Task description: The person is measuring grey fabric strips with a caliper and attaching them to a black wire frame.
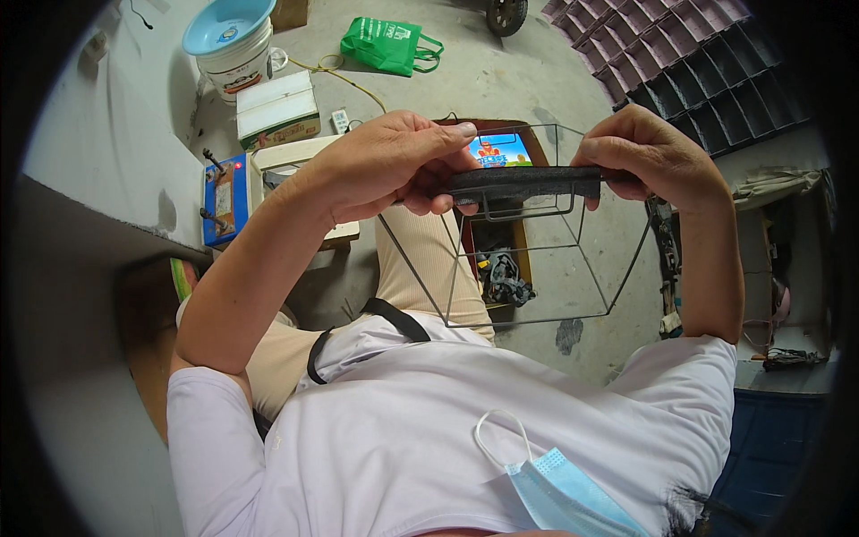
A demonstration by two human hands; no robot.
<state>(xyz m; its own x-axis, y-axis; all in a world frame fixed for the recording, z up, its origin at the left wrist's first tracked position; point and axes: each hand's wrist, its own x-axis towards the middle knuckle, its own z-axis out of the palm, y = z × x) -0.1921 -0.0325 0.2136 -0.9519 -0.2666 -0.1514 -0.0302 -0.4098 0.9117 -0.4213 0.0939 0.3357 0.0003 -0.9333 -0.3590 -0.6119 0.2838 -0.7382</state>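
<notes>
Both hands are raised in front of my chest, at either end of a dark strip (523, 184) that looks like black fabric. It lies along one bar of a thin dark wire frame (528, 320), a box shape with open sides. My left hand (407, 166) pinches the strip's left end between thumb and curled fingers. At the other end, my right hand (649, 159) is closed, thumb against fingers, at the strip's edge; the exact contact of its fingertips is partly hidden. The frame hangs below the strip, over my lap.
Beyond the frame sits an open box with a colourful picture (501, 150) and dark crumpled pieces (506, 277). At left are a blue device with terminals (225, 201), a white carton (277, 103) and a bucket with a blue basin (228, 27). A green bag (385, 45) and compartment trays (707, 80) lie farther off.
</notes>
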